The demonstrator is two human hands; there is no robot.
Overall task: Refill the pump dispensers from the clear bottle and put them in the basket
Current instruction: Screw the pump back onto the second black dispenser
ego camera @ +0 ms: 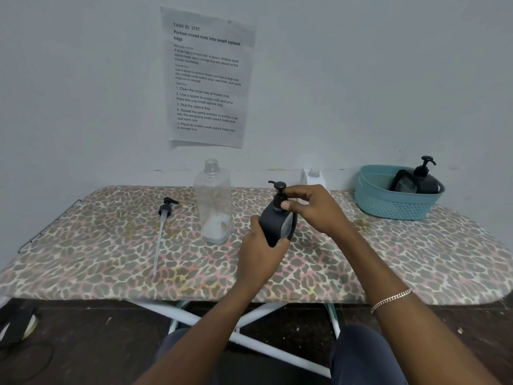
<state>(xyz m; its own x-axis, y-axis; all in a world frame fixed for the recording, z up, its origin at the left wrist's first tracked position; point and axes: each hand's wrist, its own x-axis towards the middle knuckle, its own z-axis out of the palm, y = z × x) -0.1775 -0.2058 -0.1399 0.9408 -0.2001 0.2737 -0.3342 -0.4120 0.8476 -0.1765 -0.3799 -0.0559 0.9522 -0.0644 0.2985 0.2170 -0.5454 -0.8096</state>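
Item in hand: black dispenser (273,227), at the middle of the desk (111,245), long axis close to upright with the top leaning a little toward the far edge; whether its base touches the cloth cannot be told, since your fingers cover it. Your left hand (261,245) is wrapped round the lower body from the near side. Your right hand (313,209) comes in from the right and pinches the collar under the pump head (279,188), thumb in front, so the step reads as turning the pump on its thread. Clear bottle (213,201): uncapped, upright, just left of the dispenser, only a little pale fill at the bottom. Loose pump (163,218): lying flat further left, tube pointing toward you. Basket (388,207): teal, at the far right of the desk, well apart from the held dispenser, with a second dispenser (424,179) already standing in it. The relation that counts: the basket lies to the right and slightly beyond the dispenser, on your right hand's side, so that hand is the nearer carrier, while room in the basket is on its left half.
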